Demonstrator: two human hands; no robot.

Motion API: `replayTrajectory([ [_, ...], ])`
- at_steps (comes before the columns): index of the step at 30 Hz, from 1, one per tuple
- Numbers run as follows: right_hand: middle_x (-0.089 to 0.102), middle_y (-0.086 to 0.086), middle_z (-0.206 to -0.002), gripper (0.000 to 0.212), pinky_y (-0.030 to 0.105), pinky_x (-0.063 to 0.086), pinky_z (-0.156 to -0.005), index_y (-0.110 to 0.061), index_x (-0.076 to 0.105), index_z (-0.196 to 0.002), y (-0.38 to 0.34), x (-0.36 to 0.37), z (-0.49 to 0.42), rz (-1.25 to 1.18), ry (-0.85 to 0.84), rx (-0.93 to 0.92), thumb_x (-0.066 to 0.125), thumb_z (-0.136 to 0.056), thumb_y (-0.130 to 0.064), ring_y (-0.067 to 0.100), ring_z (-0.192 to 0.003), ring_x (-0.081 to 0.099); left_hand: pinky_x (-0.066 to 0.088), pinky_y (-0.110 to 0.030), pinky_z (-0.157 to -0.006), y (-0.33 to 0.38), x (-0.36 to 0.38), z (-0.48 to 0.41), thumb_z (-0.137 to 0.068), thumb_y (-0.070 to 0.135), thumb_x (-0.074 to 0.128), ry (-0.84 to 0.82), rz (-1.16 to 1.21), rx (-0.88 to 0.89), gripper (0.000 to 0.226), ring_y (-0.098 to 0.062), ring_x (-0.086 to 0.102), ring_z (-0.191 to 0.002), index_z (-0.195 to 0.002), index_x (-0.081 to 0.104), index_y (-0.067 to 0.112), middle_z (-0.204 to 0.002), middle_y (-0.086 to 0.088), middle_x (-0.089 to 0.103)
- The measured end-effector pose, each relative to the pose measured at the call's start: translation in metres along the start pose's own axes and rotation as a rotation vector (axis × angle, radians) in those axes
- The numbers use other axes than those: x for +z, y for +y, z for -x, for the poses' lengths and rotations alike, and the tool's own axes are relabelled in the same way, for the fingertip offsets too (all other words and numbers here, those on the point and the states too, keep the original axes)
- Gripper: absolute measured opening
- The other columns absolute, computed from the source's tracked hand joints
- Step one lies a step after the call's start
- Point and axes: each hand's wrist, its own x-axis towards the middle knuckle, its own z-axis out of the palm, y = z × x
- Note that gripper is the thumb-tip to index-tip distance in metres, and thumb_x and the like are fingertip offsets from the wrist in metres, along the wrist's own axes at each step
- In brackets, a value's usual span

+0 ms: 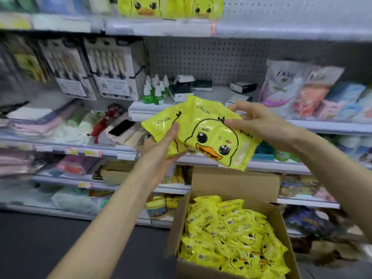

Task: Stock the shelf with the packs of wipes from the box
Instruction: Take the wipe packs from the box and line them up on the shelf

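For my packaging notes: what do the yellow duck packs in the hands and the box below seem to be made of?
The yellow duck packs look like thin glossy plastic film: glare spots and soft wrinkles show on the front. The box looks like matte brown cardboard, with a folded flap; whether it is corrugated cannot be told.

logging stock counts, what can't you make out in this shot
Head view: rear pack mostly covered by front pack and left hand; more behind cannot be told.
Packs deep in the box buried; its lower edge cut off.
Cropped at top, blurred: duck packs.
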Motion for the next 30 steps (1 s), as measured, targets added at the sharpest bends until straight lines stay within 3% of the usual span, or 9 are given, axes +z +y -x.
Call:
replayTrajectory([
  [4,0.069,-0.001,-0.066,0.003,0.017,0.046,-0.045,-0.016,0.062,-0.089,-0.066,-0.015,-0.003,0.128,-0.040,-0.081,0.064,-0.087,-0.014,0.006,-0.054,0.061,0.060,-0.032,-0.066,0.054,0.011,0.014,-0.065,0.037,0.076,-0.049,-0.013,0.021,0.056,-0.020,0.065,-0.110,-0.116,0.064,0.018,-0.113,0.000,0.072],
  [6,0.070,0.000,-0.068,0.006,0.016,0.048,-0.052,-0.012,0.063,-0.091,-0.098,-0.024,-0.005,0.161,-0.050,-0.120,0.065,-0.087,-0.016,0.005,-0.059,0.063,0.061,-0.034,-0.068,0.080,0.016,0.019,-0.076,0.032,0.074,-0.050,-0.020,0.063,0.042,-0.018,0.070,-0.100,-0.114,0.065,0.017,-0.107,-0.001,0.074],
  [9,0.073,0.001,-0.084,0.022,0.026,0.049,-0.071,-0.020,0.068,-0.091,-0.141,-0.037,-0.009,0.261,-0.015,-0.188,0.069,-0.077,-0.037,0.006,-0.073,0.064,0.060,-0.031,-0.060,0.119,0.028,0.025,-0.086,0.023,0.069,-0.014,-0.008,0.157,0.020,-0.018,0.072,-0.085,-0.105,0.065,0.019,-0.091,0.003,0.076],
  [12,0.070,-0.003,-0.077,0.019,0.019,0.047,-0.068,-0.023,0.067,-0.087,-0.173,-0.046,-0.019,0.250,0.058,-0.221,0.071,-0.075,-0.038,0.002,-0.067,0.061,0.058,-0.029,-0.055,0.153,0.039,0.024,-0.088,0.018,0.068,0.013,0.022,0.235,0.014,-0.016,0.072,-0.078,-0.102,0.067,0.018,-0.087,0.003,0.076],
  [15,0.069,0.009,-0.083,0.033,0.027,0.042,-0.069,-0.017,0.069,-0.089,-0.187,-0.051,-0.031,0.260,0.115,-0.219,0.071,-0.071,-0.045,0.011,-0.070,0.058,0.058,-0.028,-0.052,0.176,0.048,0.014,-0.087,0.018,0.069,0.068,0.053,0.250,0.018,-0.015,0.072,-0.069,-0.104,0.067,0.015,-0.093,-0.004,0.075],
  [19,0.071,0.003,-0.104,0.058,0.033,0.048,-0.088,-0.022,0.070,-0.096,-0.190,-0.067,-0.051,0.252,0.143,-0.155,0.063,-0.059,-0.066,0.016,-0.094,0.066,0.058,-0.029,-0.056,0.198,0.062,-0.013,-0.084,0.019,0.073,0.139,0.113,0.261,0.027,-0.022,0.069,-0.094,-0.109,0.062,0.015,-0.105,-0.006,0.071],
  [23,0.073,0.002,-0.105,0.049,0.030,0.058,-0.064,-0.019,0.062,-0.114,-0.192,-0.098,-0.073,-0.053,-0.053,-0.046,0.065,-0.072,-0.043,0.020,-0.087,0.071,0.061,-0.036,-0.068,0.225,0.081,-0.050,-0.080,0.025,0.077,0.184,0.140,0.341,0.050,-0.029,0.063,-0.110,-0.124,0.057,0.011,-0.120,-0.011,0.065],
  [26,0.073,0.009,-0.107,0.065,0.036,0.060,-0.073,-0.006,0.059,-0.119,-0.195,-0.117,-0.095,-0.195,-0.017,-0.039,0.074,-0.063,-0.032,0.026,-0.095,0.070,0.060,-0.031,-0.058,0.242,0.101,-0.075,-0.084,0.020,0.074,0.191,0.179,0.401,0.037,-0.026,0.068,-0.097,-0.116,0.058,0.010,-0.110,-0.010,0.068],
  [30,0.071,0.013,-0.108,0.069,0.030,0.058,-0.061,0.003,0.058,-0.119,-0.195,-0.125,-0.126,-0.343,0.065,-0.053,0.078,-0.057,-0.020,0.021,-0.083,0.070,0.060,-0.029,-0.058,0.255,0.123,-0.104,-0.085,0.019,0.072,0.199,0.171,0.453,0.025,-0.024,0.067,-0.096,-0.103,0.055,0.016,-0.110,-0.008,0.066],
])
